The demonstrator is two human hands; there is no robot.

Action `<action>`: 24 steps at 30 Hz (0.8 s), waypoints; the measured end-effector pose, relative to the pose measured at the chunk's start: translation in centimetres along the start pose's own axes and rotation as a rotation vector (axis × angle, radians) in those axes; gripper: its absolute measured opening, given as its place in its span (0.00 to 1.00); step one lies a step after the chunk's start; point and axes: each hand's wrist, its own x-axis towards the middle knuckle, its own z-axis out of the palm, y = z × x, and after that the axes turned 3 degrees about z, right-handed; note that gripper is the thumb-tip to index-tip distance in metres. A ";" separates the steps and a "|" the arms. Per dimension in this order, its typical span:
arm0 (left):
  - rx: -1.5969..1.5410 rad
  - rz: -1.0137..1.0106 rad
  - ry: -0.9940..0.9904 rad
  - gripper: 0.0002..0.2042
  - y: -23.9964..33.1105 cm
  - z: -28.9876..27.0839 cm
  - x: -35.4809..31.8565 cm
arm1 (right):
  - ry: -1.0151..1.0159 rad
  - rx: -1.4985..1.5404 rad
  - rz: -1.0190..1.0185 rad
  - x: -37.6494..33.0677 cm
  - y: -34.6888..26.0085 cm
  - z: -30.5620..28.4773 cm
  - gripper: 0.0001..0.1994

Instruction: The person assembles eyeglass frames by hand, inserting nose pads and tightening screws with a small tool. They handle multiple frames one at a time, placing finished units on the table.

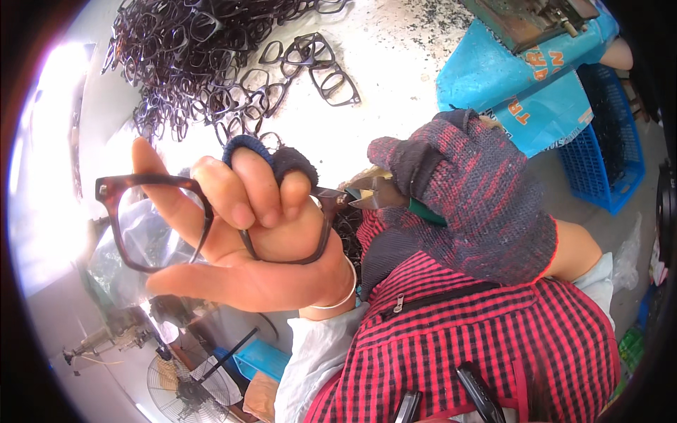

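Curled left fingers (255, 185) clasp a squarish tortoiseshell frame (209, 217), knit-gloved right fingers (423, 163) gripping metal nippers (379, 192)

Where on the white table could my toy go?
Between the black glasses frames and the blue sheet, the table has a speckled but frame-free patch. The gloved right hand and pliers border it below. Those frames crowd the picture's upper left.

From my distant seat I took this for a workshop: glasses frames (190, 63) lay heaped in bulk on a pale, speckled table (395, 56), a gloved right hand (469, 197) gripped pliers (377, 192), a metal fixture (525, 28) sat on blue sheeting (465, 77), and a crate (592, 180) and fan (187, 388) stood nearby.
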 end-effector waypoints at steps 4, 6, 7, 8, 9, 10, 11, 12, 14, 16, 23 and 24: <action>0.030 0.021 -0.037 0.45 0.1 0.1 -0.2 | 0.005 -0.121 -0.043 0.0 -0.2 1.0 0.22; 0.029 0.013 -0.015 0.45 0.2 0.5 -0.4 | 0.015 -0.225 -0.070 -0.2 -0.2 1.1 0.20; 0.026 0.009 -0.003 0.45 0.1 0.6 -0.5 | -0.002 -0.253 -0.079 -0.2 -0.1 1.1 0.19; 0.028 0.023 -0.027 0.45 0.0 0.7 -0.5 | -0.018 -0.281 -0.089 -0.2 -0.1 1.0 0.19; 0.031 0.032 -0.048 0.45 0.0 0.7 -0.7 | -0.061 -0.278 -0.093 -0.3 0.1 1.0 0.18; 0.034 0.041 -0.070 0.45 0.0 0.8 -0.9 | -0.103 -0.275 -0.095 -0.3 0.2 1.0 0.17; -0.008 0.019 -0.069 0.44 0.0 0.7 -0.9 | -0.118 -0.148 -0.074 -0.4 0.3 1.0 0.16; -0.048 0.003 -0.066 0.44 0.0 0.5 -0.9 | -0.133 -0.022 -0.057 -0.3 0.4 0.8 0.16; -0.111 -0.034 -0.057 0.43 0.0 -0.1 -0.7 | -0.141 0.219 -0.014 -0.4 0.4 0.7 0.16; -0.153 -0.061 -0.044 0.41 -0.1 -0.9 -0.2 | -0.131 0.448 0.027 -0.3 0.6 1.0 0.16; -0.101 -0.044 0.027 0.40 -0.2 -0.5 -0.6 | 0.047 0.126 -0.050 -0.5 0.2 0.9 0.19; -0.098 -0.038 0.004 0.40 -0.3 -0.6 -0.5 | 0.060 0.021 -0.069 -0.5 0.2 0.9 0.19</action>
